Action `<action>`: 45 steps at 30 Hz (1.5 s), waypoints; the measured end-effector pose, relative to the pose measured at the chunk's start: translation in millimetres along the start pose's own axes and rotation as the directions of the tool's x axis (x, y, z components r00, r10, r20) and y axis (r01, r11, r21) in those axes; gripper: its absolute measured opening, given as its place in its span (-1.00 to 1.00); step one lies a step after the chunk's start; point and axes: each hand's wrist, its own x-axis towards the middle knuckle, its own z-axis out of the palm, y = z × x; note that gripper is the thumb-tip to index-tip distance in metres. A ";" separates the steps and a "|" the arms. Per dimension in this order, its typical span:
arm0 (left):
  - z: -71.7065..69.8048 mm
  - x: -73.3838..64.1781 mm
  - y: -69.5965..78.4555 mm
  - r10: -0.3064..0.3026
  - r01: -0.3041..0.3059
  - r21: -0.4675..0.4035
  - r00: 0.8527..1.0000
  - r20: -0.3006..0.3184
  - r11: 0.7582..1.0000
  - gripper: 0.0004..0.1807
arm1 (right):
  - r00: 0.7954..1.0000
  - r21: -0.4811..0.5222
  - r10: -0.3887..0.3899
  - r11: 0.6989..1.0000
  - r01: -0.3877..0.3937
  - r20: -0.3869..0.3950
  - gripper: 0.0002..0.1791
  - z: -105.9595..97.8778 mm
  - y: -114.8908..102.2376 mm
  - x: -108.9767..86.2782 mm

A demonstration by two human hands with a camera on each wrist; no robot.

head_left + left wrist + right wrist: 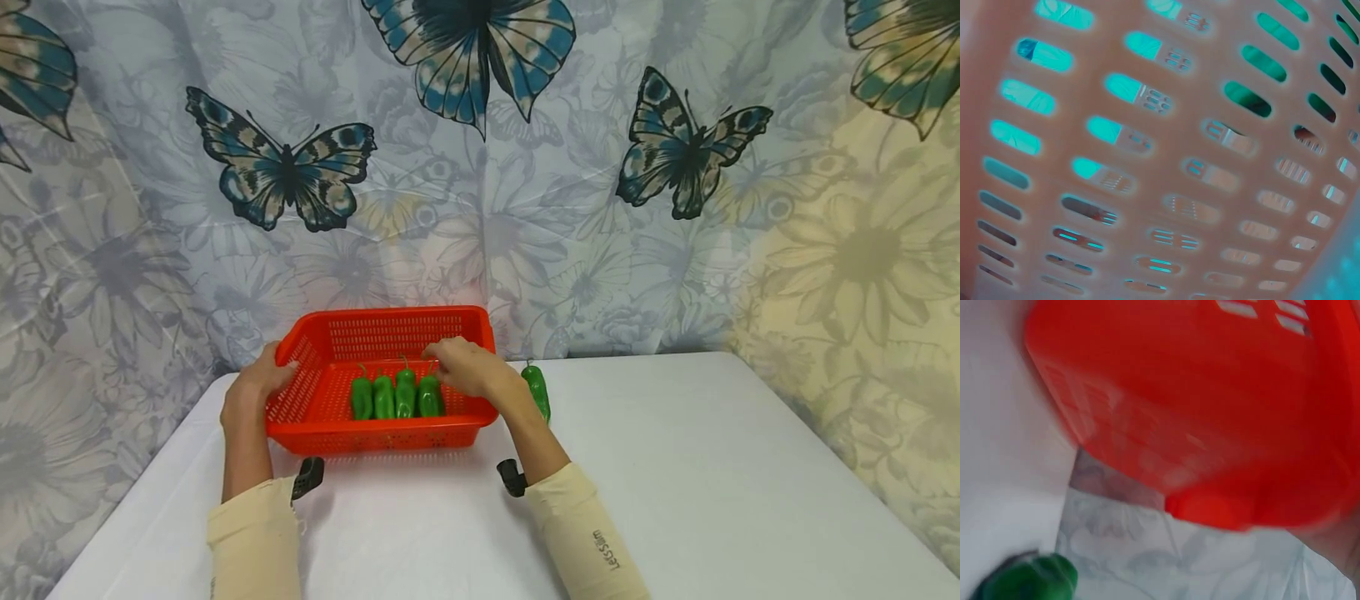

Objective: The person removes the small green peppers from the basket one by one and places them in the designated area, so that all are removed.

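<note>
A red plastic basket (375, 437) with slotted walls stands toward the back of the white table. Several green peppers (405, 393) lie side by side in it, stems pointing away from me. My left hand (255, 385) grips the basket's left rim, thumb over the edge. Over the basket's right part is my right hand (472, 367), its fingertips by the stem of the rightmost pepper (431, 398); whether they pinch it I cannot tell. Another green pepper (536, 390) rests on the table right of the basket, partly behind my right forearm.
The white table (712, 467) extends to the right and in front of the basket. A butterfly-patterned cloth (480, 250) hangs right behind the table's back edge. In the right wrist view, the basket (1197, 425) fills much of the frame, with a green pepper (1032, 578) at lower left.
</note>
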 end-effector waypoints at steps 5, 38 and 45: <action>-1.3 0.5 -2.0 -0.008 0.008 0.007 1.000 0.002 1.000 -0.20 | 0.992 -0.063 -0.019 0.998 0.027 0.125 -0.57 16.6 -8.8 9.4; 1.4 3.2 -2.8 0.005 -0.005 -0.064 1.000 -0.003 0.998 -0.18 | 0.949 -0.208 0.316 0.928 -0.308 0.003 -0.26 36.7 -16.0 10.6; 2.7 4.0 -4.0 0.007 -0.007 -0.082 1.000 0.005 0.997 -0.16 | 0.919 -0.055 0.316 0.940 -0.338 -0.235 -0.78 28.9 -17.4 8.3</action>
